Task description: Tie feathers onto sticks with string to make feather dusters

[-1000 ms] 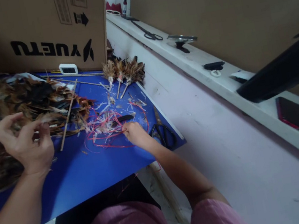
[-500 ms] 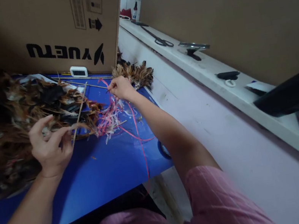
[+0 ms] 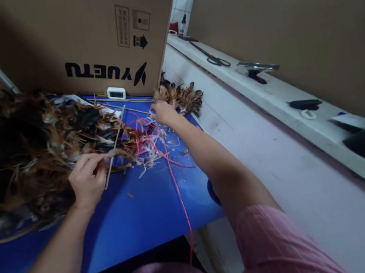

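My left hand [image 3: 87,179] is closed in a pinch on a thin wooden stick [image 3: 118,131] that slants up and away over the table. A small brown feather [image 3: 120,153] lies against the stick at its fingertips. Beyond it, my right hand [image 3: 164,113] has its fingers drawn together near a tan feather bundle [image 3: 184,97]; what they hold is hidden. Pink string [image 3: 177,187] runs from below the right hand over the table edge. More string lies tangled with pale scraps [image 3: 149,149] between the hands.
A large heap of brown and black feathers [image 3: 31,158] covers the left of the blue table [image 3: 137,220]. Behind stand a cardboard box [image 3: 89,30] and a small white digital display [image 3: 116,93]. Scissors [image 3: 218,61] lie on the ledge [image 3: 245,73] at right.
The view has shifted, so everything sits further right and lower. My right hand has moved closer to the tan feather bundle. My left hand still pinches the stick.
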Demonstrator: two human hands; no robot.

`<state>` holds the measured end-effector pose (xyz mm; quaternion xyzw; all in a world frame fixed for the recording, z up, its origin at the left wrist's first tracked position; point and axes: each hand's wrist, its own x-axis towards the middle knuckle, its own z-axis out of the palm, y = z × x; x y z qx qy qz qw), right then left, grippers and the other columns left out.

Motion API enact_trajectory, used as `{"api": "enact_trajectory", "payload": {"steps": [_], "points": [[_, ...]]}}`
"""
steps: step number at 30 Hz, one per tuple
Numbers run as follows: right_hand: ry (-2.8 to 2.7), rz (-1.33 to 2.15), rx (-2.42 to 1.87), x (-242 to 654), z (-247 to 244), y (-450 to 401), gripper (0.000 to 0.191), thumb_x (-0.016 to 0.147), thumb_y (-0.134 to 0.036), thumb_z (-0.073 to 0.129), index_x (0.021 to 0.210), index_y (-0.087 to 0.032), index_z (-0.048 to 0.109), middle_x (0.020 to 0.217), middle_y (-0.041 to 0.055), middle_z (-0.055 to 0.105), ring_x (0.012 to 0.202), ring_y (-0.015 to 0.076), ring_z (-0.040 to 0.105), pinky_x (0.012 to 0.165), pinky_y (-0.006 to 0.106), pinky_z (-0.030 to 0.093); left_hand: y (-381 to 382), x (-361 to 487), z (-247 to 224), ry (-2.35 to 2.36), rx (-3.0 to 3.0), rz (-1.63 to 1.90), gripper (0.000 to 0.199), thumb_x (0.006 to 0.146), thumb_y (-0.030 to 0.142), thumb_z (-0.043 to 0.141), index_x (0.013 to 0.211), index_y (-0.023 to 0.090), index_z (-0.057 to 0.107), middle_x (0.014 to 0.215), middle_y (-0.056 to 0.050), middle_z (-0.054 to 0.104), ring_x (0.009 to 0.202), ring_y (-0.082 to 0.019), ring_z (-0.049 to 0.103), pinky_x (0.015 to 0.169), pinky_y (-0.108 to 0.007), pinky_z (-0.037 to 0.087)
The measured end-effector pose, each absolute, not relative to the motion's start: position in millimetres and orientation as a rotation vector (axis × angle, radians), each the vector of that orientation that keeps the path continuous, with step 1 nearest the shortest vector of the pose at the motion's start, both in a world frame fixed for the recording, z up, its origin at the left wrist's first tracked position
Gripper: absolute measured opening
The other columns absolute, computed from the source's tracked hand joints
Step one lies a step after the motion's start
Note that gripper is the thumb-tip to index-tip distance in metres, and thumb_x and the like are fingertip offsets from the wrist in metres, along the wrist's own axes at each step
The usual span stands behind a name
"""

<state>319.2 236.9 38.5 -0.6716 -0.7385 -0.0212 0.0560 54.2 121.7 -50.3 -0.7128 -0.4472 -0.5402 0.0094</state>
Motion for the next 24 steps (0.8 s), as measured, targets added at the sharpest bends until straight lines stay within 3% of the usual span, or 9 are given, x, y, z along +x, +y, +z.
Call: {"api": "enact_trajectory", "payload": {"steps": [3,5,8,10,14,16,24], "points": [[-2.215,-0.235,-2.039,319.8,41.5,185.4,0.033,0.091,-0.031,0.049,0.119,-0.016,0.06,0.126,0.0152,0.056,0.107,0.025,0.059,0.09,0.034,0.046,121.2,54.8,-49.6,-1.489,-2.181,-1.827,0.009,0.081,0.026,0.064,0.082,0.019,0.07,0.078,-0.003,0.067,0.064,-0.011,0.06,0.061,-0.023,0.048],[-2.223,-0.21,-2.114,319.0,39.1,145.7,0.037,0.094,-0.04,0.042,0.113,-0.015,0.063,0.117,0.0162,0.062,0.102,0.0255,0.062,0.085,0.034,0.047,120.7,55.0,-49.2,-1.578,-2.148,-1.927,0.011,0.08,0.028,0.065,0.082,0.019,0.07,0.078,-0.001,0.066,0.055,-0.008,0.056,0.055,-0.022,0.046],[-2.316,0.118,-2.272,317.5,23.4,90.6,0.05,0.089,-0.058,0.043,0.092,-0.015,0.068,0.09,0.0147,0.07,0.088,0.0266,0.065,0.077,0.034,0.047,120.5,55.4,-48.7,-1.668,-2.126,-2.052,0.012,0.079,0.029,0.065,0.081,0.018,0.069,0.075,0.001,0.064,0.046,-0.006,0.052,0.048,-0.021,0.043],[-2.405,0.337,-2.238,316.9,7.8,63.5,0.048,0.083,-0.061,0.052,0.084,-0.016,0.068,0.082,0.0126,0.07,0.083,0.0264,0.066,0.073,0.032,0.046,120.5,55.6,-49.0,-1.699,-2.111,-2.103,0.012,0.078,0.029,0.066,0.08,0.017,0.069,0.074,0.001,0.062,0.044,-0.005,0.051,0.046,-0.02,0.042],[-2.369,0.579,-2.096,315.9,-17.1,39.3,0.018,0.086,-0.031,0.055,0.082,-0.017,0.066,0.078,0.0069,0.071,0.077,0.0182,0.066,0.065,0.024,0.041,119.9,55.6,-51.8,-1.733,-2.105,-2.139,0.013,0.078,0.029,0.066,0.08,0.017,0.068,0.075,0.002,0.06,0.044,-0.004,0.052,0.046,-0.02,0.043],[-2.372,0.6,-2.033,315.2,-22.8,39.8,0.016,0.086,-0.022,0.052,0.081,-0.016,0.066,0.077,0.0065,0.071,0.075,0.0163,0.065,0.064,0.023,0.04,119.7,55.1,-53.3,-1.736,-2.098,-2.153,0.013,0.078,0.029,0.066,0.081,0.017,0.068,0.076,0.002,0.06,0.044,-0.004,0.052,0.046,-0.02,0.043],[-2.244,0.576,-1.991,322.9,-17.9,52.3,0.017,0.088,-0.024,0.05,0.082,-0.016,0.064,0.074,0.0048,0.07,0.069,0.0143,0.064,0.062,0.022,0.038,122.6,50.1,-53.3,-1.787,-2.024,-2.115,0.014,0.077,0.03,0.065,0.079,0.016,0.067,0.076,0.001,0.061,0.043,-0.004,0.051,0.043,-0.019,0.041]]}}
